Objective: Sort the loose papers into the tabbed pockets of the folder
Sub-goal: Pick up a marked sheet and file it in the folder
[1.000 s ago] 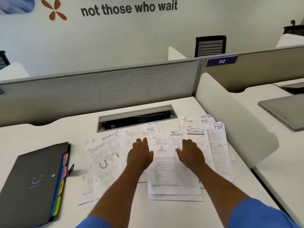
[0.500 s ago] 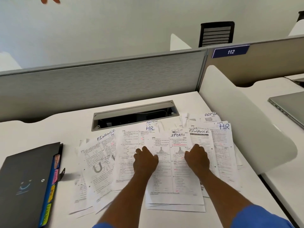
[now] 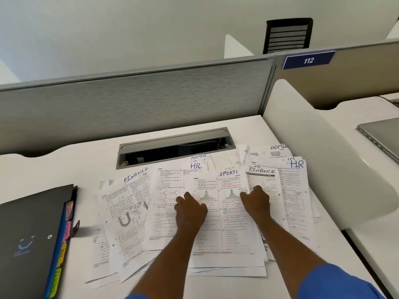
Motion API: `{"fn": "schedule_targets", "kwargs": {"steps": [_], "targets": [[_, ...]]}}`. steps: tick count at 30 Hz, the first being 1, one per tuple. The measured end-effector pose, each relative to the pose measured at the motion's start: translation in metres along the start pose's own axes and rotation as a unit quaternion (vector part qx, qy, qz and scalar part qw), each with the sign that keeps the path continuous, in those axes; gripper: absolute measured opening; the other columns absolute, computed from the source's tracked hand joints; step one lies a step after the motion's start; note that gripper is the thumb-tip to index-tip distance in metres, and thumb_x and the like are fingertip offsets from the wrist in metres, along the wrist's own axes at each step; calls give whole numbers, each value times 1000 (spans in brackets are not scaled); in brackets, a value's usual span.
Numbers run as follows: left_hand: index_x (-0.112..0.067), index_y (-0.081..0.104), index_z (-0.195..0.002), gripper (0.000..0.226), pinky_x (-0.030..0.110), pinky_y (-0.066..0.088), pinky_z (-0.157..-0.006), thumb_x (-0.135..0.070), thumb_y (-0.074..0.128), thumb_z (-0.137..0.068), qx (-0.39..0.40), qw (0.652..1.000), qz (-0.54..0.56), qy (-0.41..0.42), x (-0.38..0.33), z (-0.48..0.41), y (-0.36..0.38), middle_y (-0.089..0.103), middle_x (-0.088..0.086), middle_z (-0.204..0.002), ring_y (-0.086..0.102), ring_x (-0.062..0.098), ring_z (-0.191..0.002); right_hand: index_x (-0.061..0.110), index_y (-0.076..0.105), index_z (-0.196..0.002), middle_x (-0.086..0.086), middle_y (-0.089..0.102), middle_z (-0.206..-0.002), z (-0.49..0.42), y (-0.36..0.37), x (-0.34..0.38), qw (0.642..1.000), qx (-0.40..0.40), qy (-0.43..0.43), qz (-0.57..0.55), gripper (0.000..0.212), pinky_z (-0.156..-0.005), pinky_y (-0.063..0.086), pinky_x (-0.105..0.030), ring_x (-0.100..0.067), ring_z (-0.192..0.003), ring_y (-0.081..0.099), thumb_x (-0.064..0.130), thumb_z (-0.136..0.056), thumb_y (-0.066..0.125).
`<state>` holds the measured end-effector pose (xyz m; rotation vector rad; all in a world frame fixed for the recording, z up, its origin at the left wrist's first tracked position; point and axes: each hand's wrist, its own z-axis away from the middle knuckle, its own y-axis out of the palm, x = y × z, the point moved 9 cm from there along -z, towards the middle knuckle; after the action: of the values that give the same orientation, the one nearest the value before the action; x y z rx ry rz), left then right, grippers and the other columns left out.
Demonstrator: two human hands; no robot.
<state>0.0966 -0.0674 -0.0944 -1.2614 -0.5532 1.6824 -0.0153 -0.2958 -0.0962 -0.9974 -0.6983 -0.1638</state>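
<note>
Left hand, right hand, fingers curled

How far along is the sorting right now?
Done: nothing visibly; the folder lies closed at the left. In hand: left hand and right hand, both curled, sit at the side edges of the SPORTS sheet; a grip isn't clear. Left: the whole spread of papers marked FINANCE, HR, ADMIN.

1. Papers are lying spread on the desk, right of the folder.
2. Left hand and right hand are resting on them.
3. A cable slot is sitting behind.
</note>
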Motion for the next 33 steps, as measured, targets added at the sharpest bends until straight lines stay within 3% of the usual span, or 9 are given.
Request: {"fn": "schedule_targets", "kwargs": {"steps": [3, 5, 7, 12, 17, 22, 25, 28, 33], "targets": [[-10, 37, -132, 57, 42, 46, -90, -34, 60, -86, 3, 1000, 3, 0, -2, 0, 0, 42, 14, -128, 43, 32, -121, 0, 60, -109, -16, 68, -108, -3, 8, -1, 998, 37, 18, -46, 30, -85, 54, -39, -34, -102, 64, 16, -85, 63], [-10, 37, -132, 57, 43, 45, -90, -34, 60, -86, 9, 1000, 13, -3, -1, 0, 1, 42, 14, -128, 42, 33, -121, 4, 63, -97, -14, 71, -101, -3, 13, 0, 995, 57, 27, -83, 16, -73, 53, -34, -30, -92, 65, 8, -82, 60], [-9, 35, -134, 61, 44, 44, -92, -33, 62, -85, 9, 999, 35, -11, 2, -1, 0, 41, 14, -129, 41, 34, -122, 4, 64, -94, -10, 70, -93, -1, 17, 2, 989, 76, 35, -120, 16, -64, 50, -28, -25, -83, 64, 3, -80, 58], [-6, 30, -142, 75, 47, 41, -100, -36, 65, -82, -4, 989, 126, -70, 16, -11, -8, 47, 17, -133, 45, 38, -124, 5, 70, -101, -13, 73, -99, -2, 20, 21, 967, 134, 19, -216, 22, -85, 59, -44, -32, -92, 70, -2, -81, 62], [-3, 67, -107, 31, 36, 57, -69, -17, 68, -80, 89, 903, 414, -76, 4, -18, -19, 74, 9, -90, 70, 28, -81, 14, 70, -96, -10, 74, -99, 0, 4, 63, 946, 155, -42, -282, 23, -70, 59, -33, -25, -84, 72, -5, -85, 63], [-7, 68, -98, 20, 39, 58, -67, -1, 66, -79, 65, 845, 531, -2, -35, -22, -79, 74, 12, -91, 71, 29, -79, 19, 69, -88, -3, 75, -90, 6, -44, 123, 916, 113, -134, -360, 19, -56, 58, -24, -14, -70, 74, 0, -87, 66], [-11, 68, -93, 17, 36, 58, -66, 0, 65, -80, 31, 837, 540, 83, -60, -20, -123, 74, 7, -89, 71, 24, -77, 20, 70, -91, -3, 76, -94, 16, -73, 158, 884, 99, -192, -414, 19, -66, 62, -32, -21, -79, 74, 1, -87, 67], [-10, 68, -95, 19, 39, 57, -75, -3, 66, -77, 6, 843, 523, 130, -73, -11, -147, 72, 6, -91, 68, 24, -82, 17, 72, -94, -9, 75, -99, 27, -85, 173, 852, 110, -227, -460, 22, -81, 60, -41, -27, -87, 72, -2, -84, 67], [-16, 64, -82, 20, 30, 52, -64, 4, 65, -77, -23, 864, 493, 102, -52, 0, -130, 67, 3, -81, 63, 22, -78, 15, 71, -99, -13, 72, -105, 32, -65, 149, 856, 134, -224, -446, 25, -90, 53, -45, -29, -97, 66, -3, -83, 70]]}}
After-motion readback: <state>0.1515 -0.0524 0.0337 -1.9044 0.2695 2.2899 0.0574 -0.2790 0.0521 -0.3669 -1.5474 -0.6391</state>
